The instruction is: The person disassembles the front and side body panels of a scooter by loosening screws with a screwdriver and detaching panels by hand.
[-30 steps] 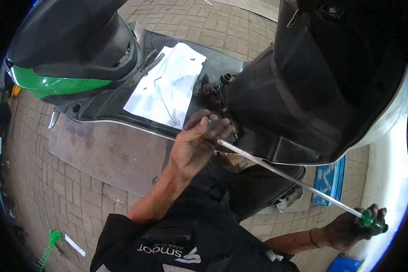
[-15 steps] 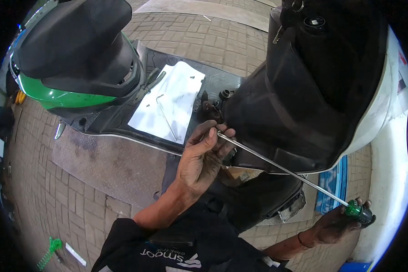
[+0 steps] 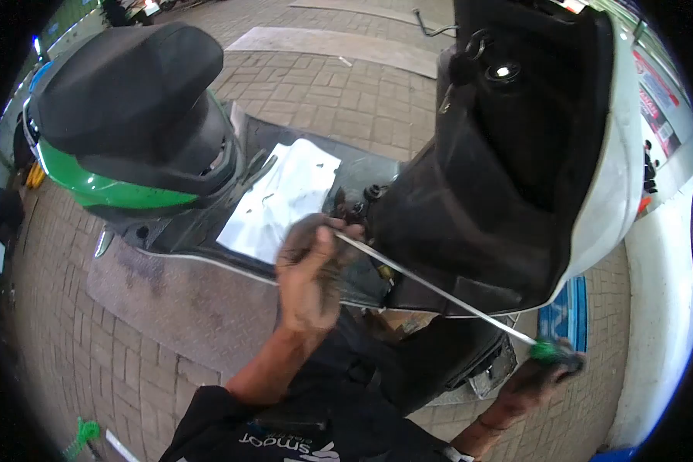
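A long screwdriver (image 3: pixel 431 283) with a thin metal shaft and a green and dark handle slants across the view. My right hand (image 3: pixel 537 385), blurred, is closed around its handle at the lower right. My left hand (image 3: pixel 309 269) has its fingers closed about the tip end; a small part there, if any, cannot be made out. Just beyond the left hand lies a white paper sheet (image 3: pixel 285 181) with small dark pieces on it, on the scooter's footboard (image 3: pixel 366 163). Small black parts (image 3: pixel 373 192) sit to the right of the sheet.
The scooter's black seat (image 3: pixel 131 77) and green body panel (image 3: pixel 115 185) stand at the left. Its dark inner front panel (image 3: pixel 485 192), with a key ring, rises at the right. A metal plate (image 3: pixel 162 300) lies on the paving, and a blue object (image 3: pixel 566 316) sits behind my right hand.
Both hands and the screwdriver have moved left, the right hand slightly upward too. My left hand now overlaps the paper sheet, and the L-shaped rod on it no longer shows. The camera view has shifted.
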The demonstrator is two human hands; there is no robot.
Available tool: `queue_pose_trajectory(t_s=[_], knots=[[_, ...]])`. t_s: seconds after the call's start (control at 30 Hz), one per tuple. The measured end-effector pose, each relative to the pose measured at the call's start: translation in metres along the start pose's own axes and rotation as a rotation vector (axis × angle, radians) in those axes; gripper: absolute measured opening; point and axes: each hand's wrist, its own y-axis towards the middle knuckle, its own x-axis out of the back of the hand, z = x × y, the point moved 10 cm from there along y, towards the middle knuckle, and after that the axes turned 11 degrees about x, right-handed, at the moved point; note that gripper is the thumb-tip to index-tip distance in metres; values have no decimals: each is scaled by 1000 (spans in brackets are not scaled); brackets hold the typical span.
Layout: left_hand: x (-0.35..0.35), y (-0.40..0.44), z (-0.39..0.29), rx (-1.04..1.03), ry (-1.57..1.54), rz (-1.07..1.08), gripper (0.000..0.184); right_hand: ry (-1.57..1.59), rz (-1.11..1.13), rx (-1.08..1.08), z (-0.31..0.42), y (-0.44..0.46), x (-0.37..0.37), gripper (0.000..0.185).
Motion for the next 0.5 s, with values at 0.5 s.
queue_pose_trajectory(t_s=[0.5], knots=[[-201, 0, -102, -275, 551, 593, 29, 387, 1527, -331, -2, -225, -272, 46]])
